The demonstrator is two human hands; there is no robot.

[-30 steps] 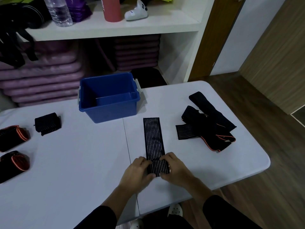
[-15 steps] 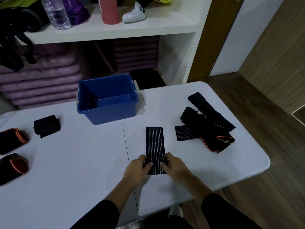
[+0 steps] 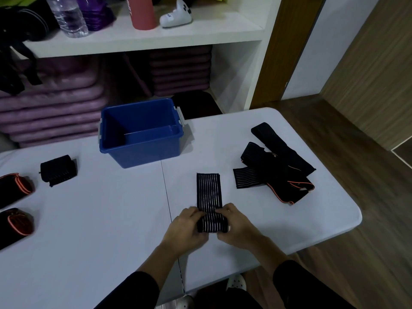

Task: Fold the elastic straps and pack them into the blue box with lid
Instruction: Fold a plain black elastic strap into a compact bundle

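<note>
A black ribbed elastic strap (image 3: 209, 192) lies lengthwise on the white table (image 3: 100, 219), its near end rolled up. My left hand (image 3: 186, 228) and my right hand (image 3: 237, 226) grip that roll from either side, fingers curled over it. The open blue box (image 3: 140, 132) stands behind it, with nothing visible inside and no lid in sight. A loose heap of black straps (image 3: 278, 166) with orange trim lies to the right. A rolled black strap (image 3: 58, 170) and two rolled orange-trimmed straps (image 3: 15, 190) (image 3: 15, 221) sit at the left.
Behind the table a white shelf (image 3: 145, 39) carries a water bottle (image 3: 68, 16), a pink cylinder (image 3: 142, 13) and a small white object. Purple mats (image 3: 51, 108) are stacked under it. The table's right edge drops to a wooden floor (image 3: 356, 219).
Both hands have rolled the strap's near end away from me, so the flat part has become shorter and the roll thicker. The camera has tilted slightly.
</note>
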